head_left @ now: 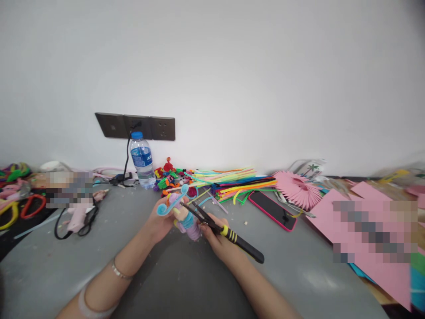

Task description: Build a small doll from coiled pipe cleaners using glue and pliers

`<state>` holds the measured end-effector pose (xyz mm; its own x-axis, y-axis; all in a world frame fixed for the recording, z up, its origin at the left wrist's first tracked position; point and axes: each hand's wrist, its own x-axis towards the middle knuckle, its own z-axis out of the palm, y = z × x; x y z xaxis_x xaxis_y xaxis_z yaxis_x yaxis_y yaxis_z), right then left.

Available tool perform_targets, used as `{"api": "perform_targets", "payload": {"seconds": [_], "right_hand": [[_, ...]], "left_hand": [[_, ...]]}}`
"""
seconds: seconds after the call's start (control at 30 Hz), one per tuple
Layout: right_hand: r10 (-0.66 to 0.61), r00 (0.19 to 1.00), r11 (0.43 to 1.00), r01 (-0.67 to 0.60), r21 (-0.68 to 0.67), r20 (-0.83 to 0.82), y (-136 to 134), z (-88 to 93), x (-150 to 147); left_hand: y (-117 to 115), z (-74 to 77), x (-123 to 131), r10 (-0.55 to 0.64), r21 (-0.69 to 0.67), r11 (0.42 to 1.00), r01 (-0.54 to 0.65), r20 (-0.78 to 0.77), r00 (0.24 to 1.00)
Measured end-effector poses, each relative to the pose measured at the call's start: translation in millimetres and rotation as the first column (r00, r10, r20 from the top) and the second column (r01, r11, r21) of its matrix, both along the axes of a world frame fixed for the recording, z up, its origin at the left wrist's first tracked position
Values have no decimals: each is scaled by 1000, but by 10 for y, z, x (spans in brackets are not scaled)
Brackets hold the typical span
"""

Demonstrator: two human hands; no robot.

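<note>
My left hand (163,221) is closed around a small pipe-cleaner figure (187,220) above the grey table. The figure has a coiled lilac lower part, a light-blue band and two light-blue curled spirals at the top. In my right hand (217,237) is a pair of long-nose pliers (217,227) with black and yellow handles. Their dark jaws point up and left, right beside the figure's upper part; whether they grip it I cannot tell. Part of the left fingers is hidden behind the figure.
A water bottle (142,161) stands by the wall socket (162,128). Colourful pipe cleaners (247,188) lie along the wall, near a phone (274,210). Pink paper sheets (372,266) cover the right side. At left are a pink glue gun (77,218) and red-handled scissors (33,207).
</note>
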<state>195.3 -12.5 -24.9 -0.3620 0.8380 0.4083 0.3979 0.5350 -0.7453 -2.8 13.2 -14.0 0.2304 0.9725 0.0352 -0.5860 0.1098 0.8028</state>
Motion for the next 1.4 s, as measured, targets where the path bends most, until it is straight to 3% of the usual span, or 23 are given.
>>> {"api": "perform_targets", "payload": {"seconds": [0.77, 1.03, 1.4], "right_hand": [[-15, 999, 1000, 15, -21, -39, -5, 39, -7], [-77, 997, 997, 77, -19, -4, -25, 13, -7], [-55, 998, 998, 55, 17, 31, -19, 19, 11]], "left_hand": [[17, -9, -14, 18, 6, 1000, -18, -18, 1000], [13, 18, 4, 41, -2, 999, -41, -34, 999], [3, 41, 1, 40, -21, 999, -40, -39, 998]]}}
